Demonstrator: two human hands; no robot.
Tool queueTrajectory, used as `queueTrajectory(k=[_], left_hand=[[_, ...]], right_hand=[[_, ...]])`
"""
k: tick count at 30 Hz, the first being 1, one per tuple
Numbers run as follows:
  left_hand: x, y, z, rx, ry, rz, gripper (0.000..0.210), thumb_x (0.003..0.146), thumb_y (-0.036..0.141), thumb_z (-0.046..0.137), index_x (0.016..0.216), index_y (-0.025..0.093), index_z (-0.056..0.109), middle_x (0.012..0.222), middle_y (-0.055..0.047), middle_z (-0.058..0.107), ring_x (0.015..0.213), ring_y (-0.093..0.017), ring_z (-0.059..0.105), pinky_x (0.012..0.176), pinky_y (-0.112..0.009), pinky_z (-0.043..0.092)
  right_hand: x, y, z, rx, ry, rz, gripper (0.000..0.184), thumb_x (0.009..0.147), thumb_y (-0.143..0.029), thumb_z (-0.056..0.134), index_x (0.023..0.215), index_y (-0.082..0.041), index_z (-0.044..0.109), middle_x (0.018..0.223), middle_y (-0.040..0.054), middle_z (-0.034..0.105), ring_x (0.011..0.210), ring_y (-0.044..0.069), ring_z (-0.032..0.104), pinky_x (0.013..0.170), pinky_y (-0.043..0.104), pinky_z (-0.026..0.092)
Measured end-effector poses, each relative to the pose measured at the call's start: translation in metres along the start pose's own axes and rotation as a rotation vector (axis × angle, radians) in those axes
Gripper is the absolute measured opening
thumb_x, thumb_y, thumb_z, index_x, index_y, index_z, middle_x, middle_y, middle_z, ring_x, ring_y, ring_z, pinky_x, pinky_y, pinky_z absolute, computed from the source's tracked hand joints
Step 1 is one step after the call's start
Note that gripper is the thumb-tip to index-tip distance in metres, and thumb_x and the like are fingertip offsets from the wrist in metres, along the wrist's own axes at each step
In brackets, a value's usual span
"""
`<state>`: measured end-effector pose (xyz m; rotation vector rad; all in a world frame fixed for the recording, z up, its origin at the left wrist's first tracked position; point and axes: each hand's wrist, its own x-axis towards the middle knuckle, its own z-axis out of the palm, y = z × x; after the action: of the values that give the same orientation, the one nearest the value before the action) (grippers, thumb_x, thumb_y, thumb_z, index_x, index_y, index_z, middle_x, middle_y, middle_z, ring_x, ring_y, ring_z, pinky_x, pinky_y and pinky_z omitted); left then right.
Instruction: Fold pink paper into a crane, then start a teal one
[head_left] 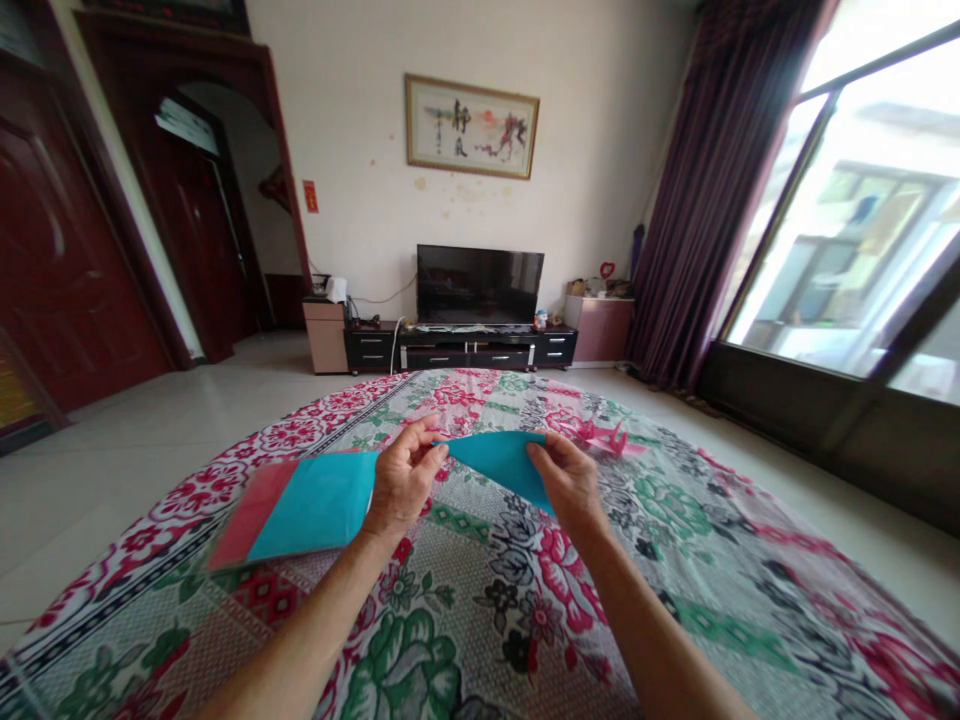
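A sheet of blue paper (499, 460), folded to a pointed triangle-like shape, is held up between both hands above the table. My left hand (405, 472) pinches its narrow left corner between thumb and fingers. At the other end, my right hand (566, 475) grips the wide right side, thumb toward me, and covers part of that edge. Left of my left hand lies a stack of blue paper (315, 500) over pink-red paper (251, 510), seemingly in a clear sleeve. Beyond my right hand sits a pink folded-paper piece (613, 440) with upright points.
A flowered cloth (405, 650) covers the round-edged table. Across the tiled floor stand a television (480, 285) and a low black cabinet (371, 348). A purple curtain (720, 200) and window are on the right, dark red doors (67, 230) on the left.
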<state>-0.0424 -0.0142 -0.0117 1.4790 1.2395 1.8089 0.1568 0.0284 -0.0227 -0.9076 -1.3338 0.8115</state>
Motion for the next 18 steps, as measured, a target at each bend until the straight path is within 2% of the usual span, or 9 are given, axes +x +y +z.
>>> queueTrajectory(k=[18], left_hand=[[0.0006,-0.0042,-0.0002,-0.022,-0.006,-0.026,0.041,0.073,0.027,0.061,0.112,0.017,0.056,0.09,-0.004,0.069,0.074,-0.013,0.062,0.069,-0.024,0.048]], right_hand=[[0.0014,0.003,-0.002,-0.034,0.002,-0.004,0.027,0.069,-0.04,0.061,0.084,-0.019,0.066,0.061,-0.0011,0.056,0.05,0.01,0.042,0.045,0.022,0.032]])
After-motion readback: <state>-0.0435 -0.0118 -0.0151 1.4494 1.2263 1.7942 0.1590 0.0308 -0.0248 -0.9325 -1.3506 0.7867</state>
